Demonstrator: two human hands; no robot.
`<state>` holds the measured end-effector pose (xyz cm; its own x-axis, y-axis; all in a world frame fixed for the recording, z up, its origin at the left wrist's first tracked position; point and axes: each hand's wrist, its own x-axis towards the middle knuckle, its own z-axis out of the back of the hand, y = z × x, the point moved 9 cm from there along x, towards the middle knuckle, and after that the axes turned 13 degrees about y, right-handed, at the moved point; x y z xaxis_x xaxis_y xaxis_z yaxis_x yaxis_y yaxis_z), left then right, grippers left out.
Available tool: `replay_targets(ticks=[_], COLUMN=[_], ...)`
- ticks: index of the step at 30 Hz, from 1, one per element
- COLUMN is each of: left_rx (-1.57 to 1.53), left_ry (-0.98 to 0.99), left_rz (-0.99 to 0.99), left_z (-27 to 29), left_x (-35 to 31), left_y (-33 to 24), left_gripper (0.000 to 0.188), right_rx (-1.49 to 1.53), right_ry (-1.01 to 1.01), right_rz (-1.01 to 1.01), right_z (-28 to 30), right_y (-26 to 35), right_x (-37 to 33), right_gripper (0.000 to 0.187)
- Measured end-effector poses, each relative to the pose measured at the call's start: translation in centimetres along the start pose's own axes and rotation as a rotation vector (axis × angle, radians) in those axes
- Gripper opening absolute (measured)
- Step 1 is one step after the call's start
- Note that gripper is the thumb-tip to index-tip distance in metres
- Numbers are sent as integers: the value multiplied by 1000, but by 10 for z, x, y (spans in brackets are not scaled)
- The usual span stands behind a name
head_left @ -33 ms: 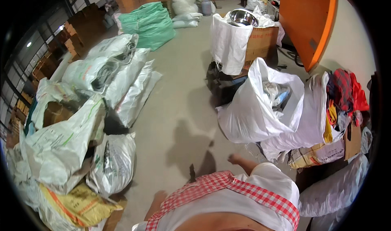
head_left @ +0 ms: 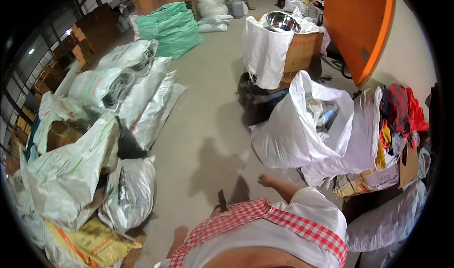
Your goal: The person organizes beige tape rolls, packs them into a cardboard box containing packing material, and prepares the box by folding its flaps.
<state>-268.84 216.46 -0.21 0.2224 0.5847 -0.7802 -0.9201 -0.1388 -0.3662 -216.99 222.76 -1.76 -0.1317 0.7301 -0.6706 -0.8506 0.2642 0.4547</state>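
My right hand (head_left: 267, 180) hangs in front of me over the grey floor, with nothing visible in it. It is left of a large open white sack (head_left: 279, 142) stuffed with crumpled pale and blue material, and does not touch it. My left hand (head_left: 180, 233) is low beside the red-and-white checked apron (head_left: 236, 216) that I wear. Nearest to it is a tied-looking white plastic bag (head_left: 130, 192), some way off to the left. Both hands are small and blurred, so the set of the fingers is hard to read.
Full white sacks (head_left: 153, 119) and a yellow bag (head_left: 97, 242) line the left side. Farther back sits a green sack (head_left: 170, 29). At right, a metal bowl (head_left: 283, 20) rests on a cardboard box (head_left: 302, 53) by an orange door (head_left: 354, 27). Bundled clothes (head_left: 399, 107) lie beyond.
The view has shifted slightly. My right hand has moved a little forward and left, and my left hand a little lower and left. The bags and boxes stay in place.
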Motion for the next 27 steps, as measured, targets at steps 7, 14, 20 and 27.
replay_targets(ticks=[7,14,20,27], left_rx=[-217,-286,-156,-121], left_ry=[-8,-144,-174,-157], left_rz=[252,-25,-296,-420], left_z=[113,346,553,604], left_x=[115,357,455,600], left_y=[56,-52,-292,-339], left_gripper=[32,29,36,35], right_rx=[427,941,1075,945], right_ry=[-318,-345,-627,-959], right_rz=[374,249,363,582], right_z=[239,352,527,766], right_y=[146,114,114,114], right_x=[121,225,229,263], right_gripper=[30,25,24,25])
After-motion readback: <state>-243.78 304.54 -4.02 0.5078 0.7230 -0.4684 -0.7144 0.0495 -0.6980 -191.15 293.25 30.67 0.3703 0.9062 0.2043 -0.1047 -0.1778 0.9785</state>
